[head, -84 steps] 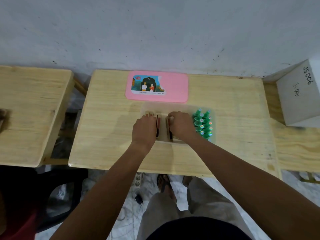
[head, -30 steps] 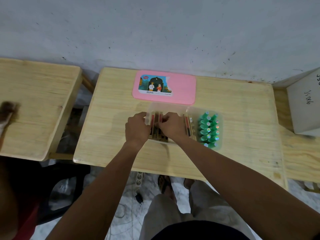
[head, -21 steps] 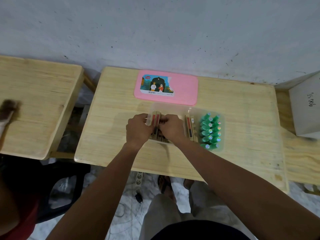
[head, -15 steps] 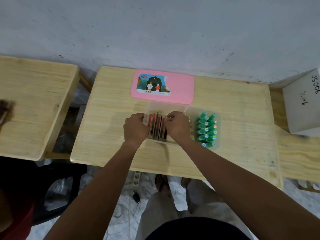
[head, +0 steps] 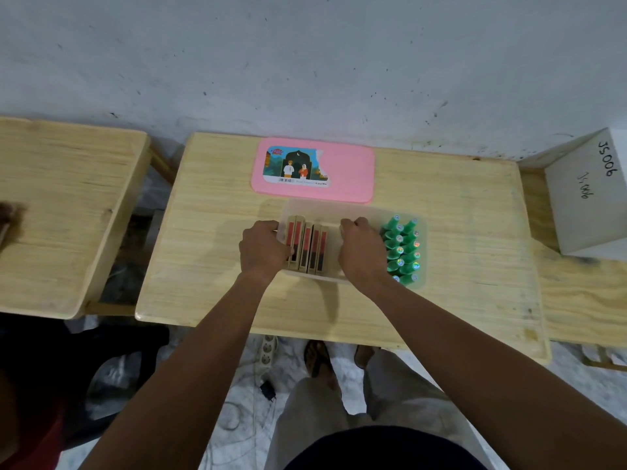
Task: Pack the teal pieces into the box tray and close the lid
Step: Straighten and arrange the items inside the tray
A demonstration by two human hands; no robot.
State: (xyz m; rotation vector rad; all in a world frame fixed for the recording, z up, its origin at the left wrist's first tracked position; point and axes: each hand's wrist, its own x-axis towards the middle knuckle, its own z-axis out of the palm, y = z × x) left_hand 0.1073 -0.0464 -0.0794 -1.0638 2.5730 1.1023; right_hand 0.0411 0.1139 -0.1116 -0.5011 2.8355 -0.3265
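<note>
Five cartons (head: 307, 247) stand in the box tray (head: 315, 210) between left hand (head: 263, 249) and right hand (head: 359, 249). Roughly twelve teal pieces (head: 403, 249) sit in it just right of the right fingers. Left fingers clasp the tray's left wall; the right fingers curl, their hold hidden. One lid (head: 349, 171) lies beyond, with bare surface (head: 210, 266) around.

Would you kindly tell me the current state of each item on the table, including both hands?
pink lid: off, flat behind the tray.
clear tray: open.
teal pieces: upright in the tray's right end.
small boxes: on edge in the tray's left part.
left hand: curled beside the boxes, grip unclear.
right hand: curled inside the tray, grip unclear.
</note>
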